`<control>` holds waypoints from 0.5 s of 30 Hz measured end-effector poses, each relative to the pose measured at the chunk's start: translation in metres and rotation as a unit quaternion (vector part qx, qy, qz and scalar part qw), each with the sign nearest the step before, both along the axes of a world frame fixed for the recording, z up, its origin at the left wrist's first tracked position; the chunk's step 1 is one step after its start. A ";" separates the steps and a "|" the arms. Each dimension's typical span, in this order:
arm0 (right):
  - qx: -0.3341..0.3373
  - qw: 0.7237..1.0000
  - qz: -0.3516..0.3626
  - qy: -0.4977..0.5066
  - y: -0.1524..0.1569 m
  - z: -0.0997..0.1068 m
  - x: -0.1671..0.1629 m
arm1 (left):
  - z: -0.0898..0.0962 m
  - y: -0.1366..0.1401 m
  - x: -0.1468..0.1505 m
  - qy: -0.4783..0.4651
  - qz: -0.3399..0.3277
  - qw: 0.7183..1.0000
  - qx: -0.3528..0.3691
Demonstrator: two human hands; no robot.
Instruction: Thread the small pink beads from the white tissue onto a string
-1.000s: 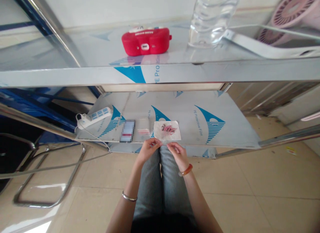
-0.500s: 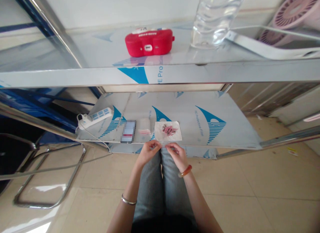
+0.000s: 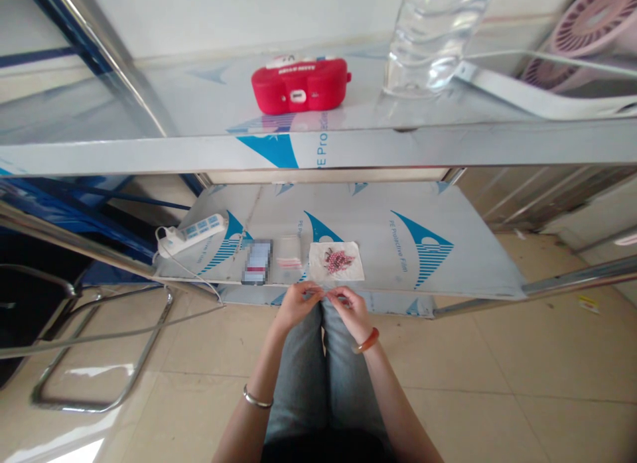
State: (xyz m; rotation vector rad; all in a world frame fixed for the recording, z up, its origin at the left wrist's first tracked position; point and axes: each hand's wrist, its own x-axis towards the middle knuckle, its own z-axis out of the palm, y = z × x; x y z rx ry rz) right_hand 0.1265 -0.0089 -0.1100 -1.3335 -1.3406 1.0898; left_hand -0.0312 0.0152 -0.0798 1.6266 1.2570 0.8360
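Observation:
My left hand (image 3: 300,302) and my right hand (image 3: 350,309) meet over my lap, just in front of the lower shelf's edge. Both have thumb and fingers pinched together, tips almost touching. Whatever lies between the fingertips is too small to make out. Just beyond them is a white tissue-like sheet (image 3: 319,272) bearing a small heap of dark pink and red bits (image 3: 339,260). Left of the sheet lies a stack of small clear bags (image 3: 288,252) with pinkish edges. A phone (image 3: 257,261), its screen blurred, lies beside the bags.
A white power strip (image 3: 202,231) with a trailing cable sits at the left of the film-covered lower shelf (image 3: 368,211). The upper shelf (image 3: 199,118) overhangs behind, carrying a red case (image 3: 298,88), a clear bottle (image 3: 428,45) and a pink fan (image 3: 594,22). A metal-framed chair (image 3: 104,404) stands left.
My fingers have shifted slightly at the pinch, the right fingertips moving a little closer to the left. The view has moved slightly; the things on the shelves stay put.

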 end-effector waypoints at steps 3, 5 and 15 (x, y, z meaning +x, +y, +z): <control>0.005 1.000 -0.008 -0.005 0.000 -0.003 -0.001 | -0.004 -0.002 0.001 -0.009 0.005 1.000 -0.006; 0.004 1.000 -0.020 0.000 0.000 -0.005 -0.002 | -0.005 -0.004 0.001 -0.020 0.002 1.000 -0.018; -0.061 0.991 -0.026 0.114 0.000 -0.016 -0.007 | -0.021 -0.007 -0.004 -0.054 -0.028 0.997 -0.052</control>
